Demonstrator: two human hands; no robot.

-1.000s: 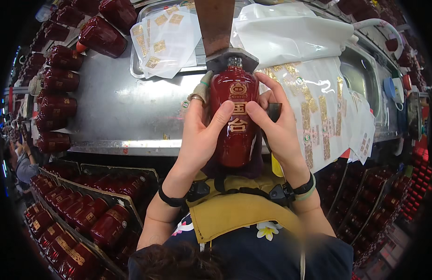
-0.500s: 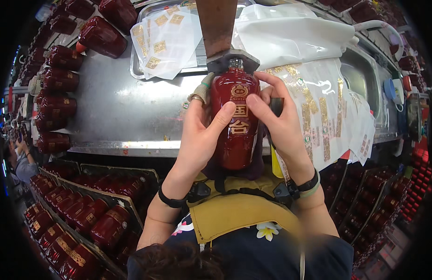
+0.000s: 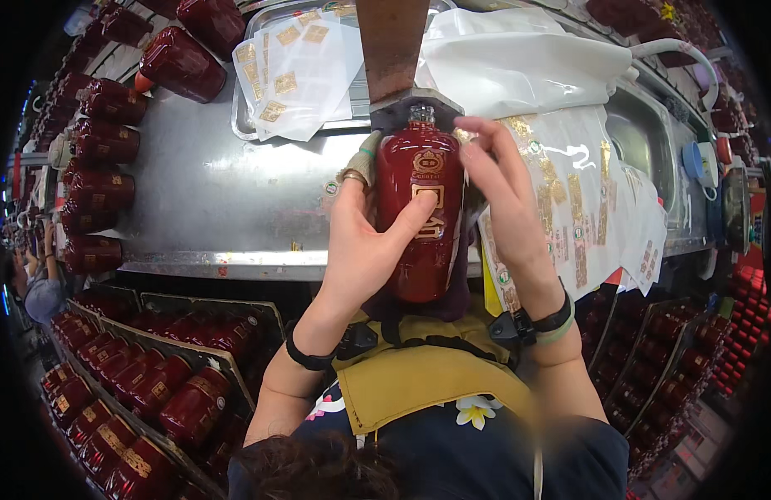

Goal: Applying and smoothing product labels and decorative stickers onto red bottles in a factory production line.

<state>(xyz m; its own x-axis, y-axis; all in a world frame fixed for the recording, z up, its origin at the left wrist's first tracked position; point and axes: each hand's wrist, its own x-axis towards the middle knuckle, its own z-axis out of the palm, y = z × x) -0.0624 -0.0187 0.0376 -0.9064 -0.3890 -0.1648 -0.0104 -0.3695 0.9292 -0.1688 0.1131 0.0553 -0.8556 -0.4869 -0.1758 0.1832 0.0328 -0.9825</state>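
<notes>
A glossy dark-red bottle (image 3: 419,271) with gold emblem and characters lies in front of me, its clear glass neck pointing away. My left hand (image 3: 365,233) is closed around its left side, the thumb pressed on the gold characters. Pale cloth with a green band (image 3: 362,160) covers part of that hand's fingers. Beside the bottle's upper right shoulder, my right hand (image 3: 506,187) is raised with bent fingers apart, slightly blurred. I make out nothing held in it. The bottle's neck end meets a dark grey block (image 3: 452,104) below a brown upright post (image 3: 390,50).
Translucent sheets with gold decals (image 3: 581,200) cover the metal bench on the right, near a sink (image 3: 644,125). More decals (image 3: 294,79) lie on a tray at back left. Red bottles (image 3: 102,192) line the left side; crates of bottles (image 3: 165,375) flank me below.
My right hand has come off the bottle's face, moving right with its fingers lifted. The left thumb has slid right and slightly down onto the gold characters. The bottle stays put.
</notes>
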